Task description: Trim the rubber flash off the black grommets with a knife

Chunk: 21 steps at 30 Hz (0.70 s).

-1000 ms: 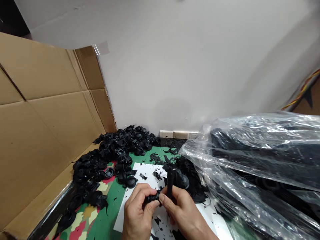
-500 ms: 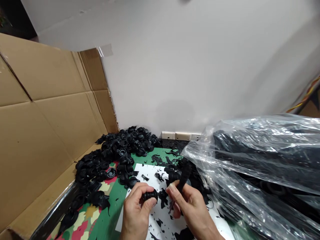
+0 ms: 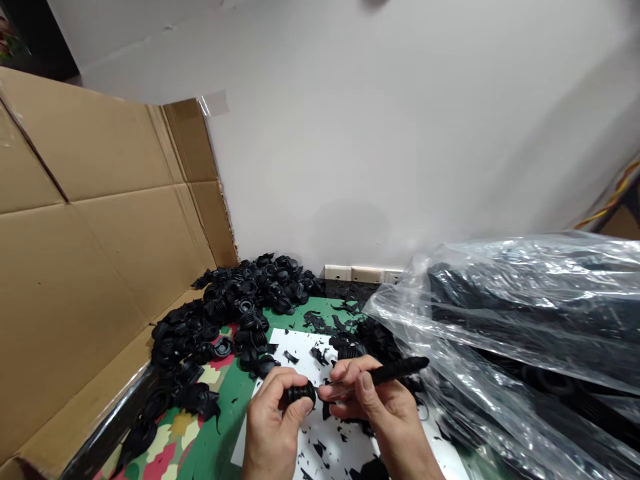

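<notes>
Near the bottom middle, my left hand [image 3: 275,417] is closed around a small ribbed black rubber part [image 3: 300,393], pinched between thumb and fingers with its end facing right. My right hand [image 3: 383,407] grips a slim tool with a black handle [image 3: 403,368] and a narrow metallic end; its exact kind is hard to make out. The tool lies nearly level, its metal end pointing left close to the rubber part. I cannot tell whether the tip touches it. Below both hands is a white sheet [image 3: 320,460] strewn with black rubber scraps.
A heap of similar black rubber parts [image 3: 250,293] lies at the left, beside a cardboard panel [image 3: 125,193]. On the right, a clear plastic bag [image 3: 525,313] holds dark parts. The green work surface [image 3: 220,407] shows around the sheet, and wall sockets [image 3: 367,274] sit behind.
The tool in my right hand has swung from steeply upright to nearly level, its metal end now toward the rubber part. A dark scrap between the hands has gone. My left hand stays put.
</notes>
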Each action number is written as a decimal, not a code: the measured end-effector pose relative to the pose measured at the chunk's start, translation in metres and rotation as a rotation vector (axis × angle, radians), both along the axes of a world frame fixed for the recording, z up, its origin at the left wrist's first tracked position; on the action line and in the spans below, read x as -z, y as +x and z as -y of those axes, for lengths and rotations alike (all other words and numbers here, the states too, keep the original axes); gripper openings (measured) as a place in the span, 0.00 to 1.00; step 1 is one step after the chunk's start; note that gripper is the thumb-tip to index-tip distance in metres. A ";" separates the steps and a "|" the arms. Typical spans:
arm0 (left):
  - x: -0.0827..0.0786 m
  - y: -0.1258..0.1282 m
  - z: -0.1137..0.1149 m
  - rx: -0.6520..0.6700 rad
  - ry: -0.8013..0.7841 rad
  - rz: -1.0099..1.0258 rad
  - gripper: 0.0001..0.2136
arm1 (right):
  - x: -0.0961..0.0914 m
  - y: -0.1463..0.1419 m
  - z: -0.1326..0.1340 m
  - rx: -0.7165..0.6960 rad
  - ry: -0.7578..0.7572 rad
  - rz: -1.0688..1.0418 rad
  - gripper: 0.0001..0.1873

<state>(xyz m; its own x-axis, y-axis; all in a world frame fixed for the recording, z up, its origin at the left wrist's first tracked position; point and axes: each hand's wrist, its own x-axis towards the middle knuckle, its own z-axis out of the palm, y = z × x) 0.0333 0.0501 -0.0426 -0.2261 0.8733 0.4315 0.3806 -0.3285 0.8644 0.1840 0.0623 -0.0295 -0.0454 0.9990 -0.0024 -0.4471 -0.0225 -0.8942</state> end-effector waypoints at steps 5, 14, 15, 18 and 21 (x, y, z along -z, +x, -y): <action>0.000 0.000 0.000 -0.009 -0.009 -0.022 0.05 | 0.003 0.002 0.000 -0.039 0.035 0.076 0.21; 0.005 -0.002 -0.002 -0.013 0.002 -0.047 0.05 | 0.017 0.002 -0.006 -0.026 0.219 0.303 0.23; 0.006 -0.003 -0.003 0.000 0.017 -0.048 0.05 | 0.018 0.001 -0.007 -0.006 0.222 0.325 0.23; 0.014 -0.003 -0.006 -0.013 0.104 -0.088 0.07 | 0.017 -0.003 -0.007 0.007 0.184 0.423 0.19; 0.023 0.003 -0.010 -0.002 0.230 -0.175 0.11 | 0.011 -0.007 -0.007 0.022 0.227 0.528 0.11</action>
